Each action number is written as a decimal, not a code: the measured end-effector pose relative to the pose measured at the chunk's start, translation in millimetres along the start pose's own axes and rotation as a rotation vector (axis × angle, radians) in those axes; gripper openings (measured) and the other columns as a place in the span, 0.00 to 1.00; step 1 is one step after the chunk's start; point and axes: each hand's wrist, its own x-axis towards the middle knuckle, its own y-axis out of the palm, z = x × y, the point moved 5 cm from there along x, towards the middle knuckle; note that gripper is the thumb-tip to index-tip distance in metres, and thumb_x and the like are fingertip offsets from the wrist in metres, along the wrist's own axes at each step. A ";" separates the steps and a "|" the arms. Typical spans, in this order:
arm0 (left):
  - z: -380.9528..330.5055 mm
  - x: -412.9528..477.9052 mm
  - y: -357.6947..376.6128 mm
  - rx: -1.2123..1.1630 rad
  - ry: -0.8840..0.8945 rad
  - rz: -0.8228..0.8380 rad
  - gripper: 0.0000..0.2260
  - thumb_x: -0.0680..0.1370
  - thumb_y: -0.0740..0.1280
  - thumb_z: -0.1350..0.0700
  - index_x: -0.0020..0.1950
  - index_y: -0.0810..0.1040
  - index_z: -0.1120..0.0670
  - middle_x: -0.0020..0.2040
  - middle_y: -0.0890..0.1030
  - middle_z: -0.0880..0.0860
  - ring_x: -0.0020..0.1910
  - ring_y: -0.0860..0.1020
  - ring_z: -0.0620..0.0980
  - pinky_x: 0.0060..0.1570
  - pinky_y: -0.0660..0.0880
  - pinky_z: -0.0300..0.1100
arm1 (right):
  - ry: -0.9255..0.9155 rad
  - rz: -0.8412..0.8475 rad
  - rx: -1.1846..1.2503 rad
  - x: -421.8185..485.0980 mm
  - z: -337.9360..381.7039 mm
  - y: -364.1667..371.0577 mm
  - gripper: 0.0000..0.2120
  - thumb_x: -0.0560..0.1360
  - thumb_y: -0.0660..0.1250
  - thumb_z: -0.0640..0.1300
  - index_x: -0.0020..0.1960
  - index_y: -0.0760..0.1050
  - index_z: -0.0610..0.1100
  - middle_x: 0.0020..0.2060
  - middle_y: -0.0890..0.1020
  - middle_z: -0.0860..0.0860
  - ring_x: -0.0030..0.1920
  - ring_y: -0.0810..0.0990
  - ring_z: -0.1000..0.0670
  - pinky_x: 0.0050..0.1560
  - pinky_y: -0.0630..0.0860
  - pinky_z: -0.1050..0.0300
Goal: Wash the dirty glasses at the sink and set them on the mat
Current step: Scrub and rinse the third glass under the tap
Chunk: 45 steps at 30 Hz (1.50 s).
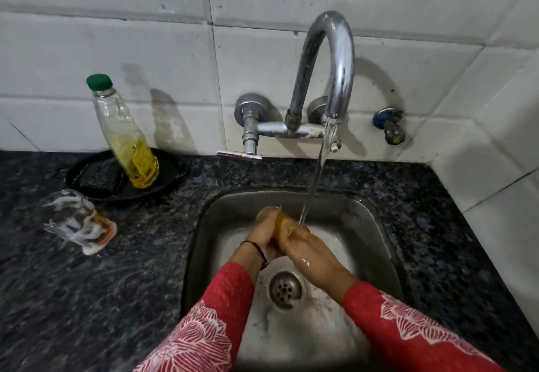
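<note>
Over the steel sink (376,243), my left hand (264,237) and my right hand (303,243) are both wrapped around a clear glass (269,214). Only its far end shows above my fingers. Water runs from the curved tap (329,59) and lands on my right hand beside the glass. A second glass (75,220), with white and orange residue, lies on its side on the dark counter to the left of the sink. No mat is in view.
A clear bottle with a green cap and yellow liquid (125,132) leans in a black dish (122,176) at the back left, a dark scrub pad beside it. A tap lever (239,154) juts out over the counter. White tiled walls close the back and right.
</note>
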 end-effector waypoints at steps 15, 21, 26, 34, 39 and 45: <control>-10.4 0.2 3.2 0.033 0.029 0.008 0.24 0.76 0.66 0.43 0.60 0.76 0.62 0.51 0.83 0.62 0.46 0.82 0.57 0.37 0.81 0.46 | -0.187 -0.153 -0.648 -6.8 -0.6 -4.3 0.10 0.59 0.78 0.34 0.39 0.82 0.38 0.36 0.84 0.41 0.37 0.83 0.39 0.34 0.80 0.50; 1.5 -7.8 18.3 -0.142 0.133 0.198 0.16 0.79 0.59 0.46 0.49 0.80 0.56 0.41 0.84 0.56 0.39 0.83 0.51 0.45 0.78 0.43 | 0.640 -0.332 0.742 16.0 7.1 -2.3 0.09 0.73 0.58 0.29 0.41 0.76 0.37 0.40 0.78 0.41 0.44 0.79 0.43 0.37 0.72 0.57; -4.7 -9.3 18.8 -0.013 0.098 0.102 0.19 0.79 0.60 0.43 0.50 0.81 0.57 0.40 0.84 0.56 0.39 0.82 0.51 0.44 0.79 0.44 | 0.283 -0.259 0.262 9.5 0.1 -3.9 0.07 0.72 0.62 0.36 0.42 0.79 0.43 0.36 0.81 0.49 0.39 0.79 0.52 0.40 0.76 0.52; -0.8 -13.6 18.5 -0.086 0.053 0.220 0.25 0.79 0.56 0.40 0.48 0.82 0.59 0.44 0.84 0.58 0.43 0.83 0.53 0.52 0.76 0.46 | 0.118 -0.293 -0.010 7.5 16.6 -14.2 0.12 0.73 0.59 0.32 0.42 0.77 0.46 0.42 0.79 0.49 0.45 0.77 0.52 0.47 0.74 0.55; 1.3 -11.7 17.4 -0.151 0.099 0.158 0.23 0.78 0.58 0.41 0.53 0.78 0.60 0.45 0.83 0.59 0.46 0.81 0.54 0.54 0.74 0.47 | 0.428 -0.292 0.421 17.6 7.7 -1.6 0.11 0.74 0.59 0.34 0.46 0.79 0.42 0.44 0.82 0.44 0.49 0.81 0.47 0.52 0.75 0.55; 3.9 -11.8 4.8 -0.004 -0.004 0.094 0.33 0.79 0.47 0.35 0.47 0.80 0.60 0.36 0.85 0.58 0.38 0.83 0.53 0.46 0.75 0.46 | -0.256 0.029 -0.870 -11.2 3.4 -7.3 0.20 0.65 0.74 0.39 0.57 0.78 0.41 0.50 0.83 0.47 0.53 0.81 0.48 0.52 0.77 0.60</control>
